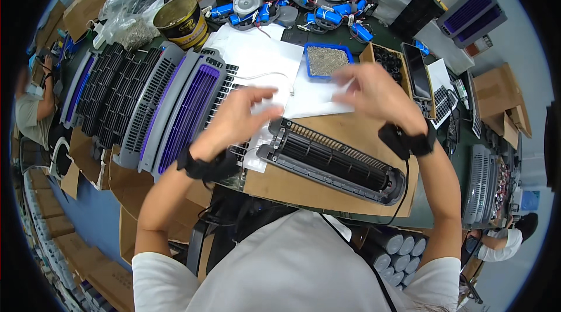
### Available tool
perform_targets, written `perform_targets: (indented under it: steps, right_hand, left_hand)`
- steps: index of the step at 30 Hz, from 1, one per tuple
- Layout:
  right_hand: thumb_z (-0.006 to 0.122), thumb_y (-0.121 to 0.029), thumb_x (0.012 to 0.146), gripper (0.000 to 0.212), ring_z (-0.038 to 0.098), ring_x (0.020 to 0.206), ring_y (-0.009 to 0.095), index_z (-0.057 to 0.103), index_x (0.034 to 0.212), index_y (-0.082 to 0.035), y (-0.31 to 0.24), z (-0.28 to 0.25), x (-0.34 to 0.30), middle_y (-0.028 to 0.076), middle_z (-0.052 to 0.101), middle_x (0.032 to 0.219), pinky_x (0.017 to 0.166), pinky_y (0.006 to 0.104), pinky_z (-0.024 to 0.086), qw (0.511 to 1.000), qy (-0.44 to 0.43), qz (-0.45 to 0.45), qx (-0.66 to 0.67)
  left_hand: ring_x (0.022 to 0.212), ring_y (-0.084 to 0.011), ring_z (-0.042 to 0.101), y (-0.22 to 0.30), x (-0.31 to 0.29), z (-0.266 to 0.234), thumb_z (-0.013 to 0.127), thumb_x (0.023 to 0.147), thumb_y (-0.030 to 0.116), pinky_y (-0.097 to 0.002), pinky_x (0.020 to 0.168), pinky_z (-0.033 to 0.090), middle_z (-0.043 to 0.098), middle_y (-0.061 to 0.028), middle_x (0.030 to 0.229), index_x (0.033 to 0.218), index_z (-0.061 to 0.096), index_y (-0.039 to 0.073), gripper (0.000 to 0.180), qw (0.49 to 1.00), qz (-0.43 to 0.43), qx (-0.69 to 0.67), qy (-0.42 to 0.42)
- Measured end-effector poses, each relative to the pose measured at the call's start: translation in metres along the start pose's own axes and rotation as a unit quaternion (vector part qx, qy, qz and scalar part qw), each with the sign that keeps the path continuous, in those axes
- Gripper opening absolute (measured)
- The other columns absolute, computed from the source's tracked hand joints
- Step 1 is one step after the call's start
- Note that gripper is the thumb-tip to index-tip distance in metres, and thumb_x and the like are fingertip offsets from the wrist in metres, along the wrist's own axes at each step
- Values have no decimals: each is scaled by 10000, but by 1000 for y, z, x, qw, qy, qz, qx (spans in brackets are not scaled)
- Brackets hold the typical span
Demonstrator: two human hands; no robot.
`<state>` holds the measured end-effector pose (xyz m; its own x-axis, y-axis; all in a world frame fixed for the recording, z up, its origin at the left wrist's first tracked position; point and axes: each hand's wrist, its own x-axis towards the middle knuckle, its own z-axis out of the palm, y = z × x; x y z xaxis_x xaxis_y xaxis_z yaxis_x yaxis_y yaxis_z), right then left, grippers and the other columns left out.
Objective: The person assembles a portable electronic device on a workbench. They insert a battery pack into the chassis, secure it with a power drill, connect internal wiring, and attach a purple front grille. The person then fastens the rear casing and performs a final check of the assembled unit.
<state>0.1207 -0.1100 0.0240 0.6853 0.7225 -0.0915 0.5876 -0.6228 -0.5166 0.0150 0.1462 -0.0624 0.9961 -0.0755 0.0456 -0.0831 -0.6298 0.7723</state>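
My left hand (238,118) hovers over the left end of a dark grey fan housing (270,156), thumb and fingers apart and holding nothing that I can see. A long black ribbed cylindrical fan wheel (333,163) lies inside the housing, which rests at a slant on brown cardboard. My right hand (377,94) is in the air beside a blue tray (353,54) of small metal pieces (326,61), perhaps screws. Its fingertips are blurred, but a gap shows between thumb and fingers. Both wrists carry black straps, and a black cable hangs from the right one.
Left of the cardboard (257,186) stand grey-and-purple grille housings (190,116) and black fan wheels (120,87). Behind are a yellow-and-black bucket (182,22) and a heap of blue-and-grey motors (280,5). A box of black parts (387,57) sits right. Other people work at both sides.
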Motion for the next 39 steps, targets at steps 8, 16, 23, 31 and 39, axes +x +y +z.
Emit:
perform_targets:
  steps: [8,16,23,31,39]
  right_hand:
    - [788,-212,751,226,671,862,382,743,886,-37,78,53,55,193,684,915,763,452,545,958,186,84,-203]
    - [756,-122,747,85,668,790,358,740,787,-48,73,59,56,158,675,870,684,456,536,954,265,67,-124]
    - [777,-107,731,102,662,781,356,741,813,-59,78,65,54,130,655,878,687,454,529,946,291,42,-136]
    - [738,-76,756,81,648,802,350,734,816,-22,72,60,52,165,668,847,733,434,507,952,292,52,-79]
    - [688,-26,778,88,679,787,364,747,834,-58,77,63,58,187,698,878,714,437,545,949,303,36,-75]
  left_hand:
    - [788,-272,655,6,127,23,756,789,212,-384,713,514,688,-123,861,963,764,77,220,978,151,121,77]
    - [855,-270,564,2,160,75,807,708,228,-412,758,395,614,-70,814,855,785,139,174,946,213,211,124]
    - [802,-281,582,3,159,74,799,707,181,-416,719,406,619,-73,786,780,775,127,94,953,210,165,140]
    - [620,-217,605,27,101,6,743,791,138,-358,571,462,632,-100,725,834,750,34,113,975,184,48,113]
    - [641,-77,523,11,-24,-22,695,858,23,-238,571,425,595,-26,773,896,730,-20,67,994,-24,-99,-37]
